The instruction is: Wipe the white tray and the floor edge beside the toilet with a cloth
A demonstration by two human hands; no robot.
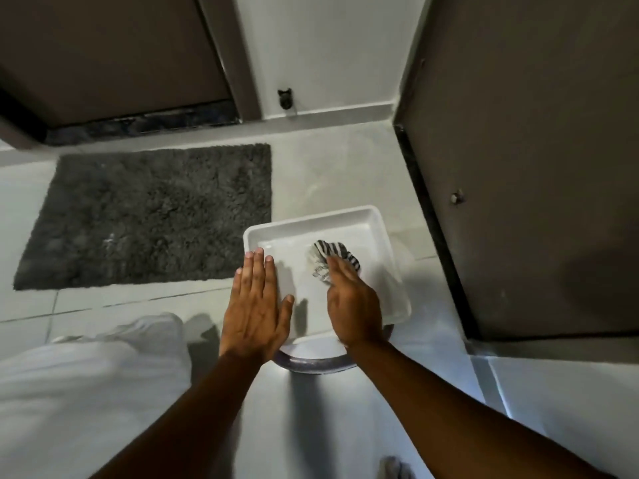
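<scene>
A square white tray (345, 217) rests on top of a round grey container (311, 363) on the tiled floor. Inside the tray lies a black-and-white striped cloth (332, 254). My right hand (352, 302) presses down on the near part of that cloth, fingers over it. My left hand (256, 302) lies flat with fingers together on the tray's left side, holding nothing. No toilet is visible in this view.
A dark grey shaggy mat (148, 216) lies on the floor left of the tray. A brown door (536, 167) stands at the right, and another door (103, 57) at the far left. My knee in light trousers (86, 385) is at the lower left.
</scene>
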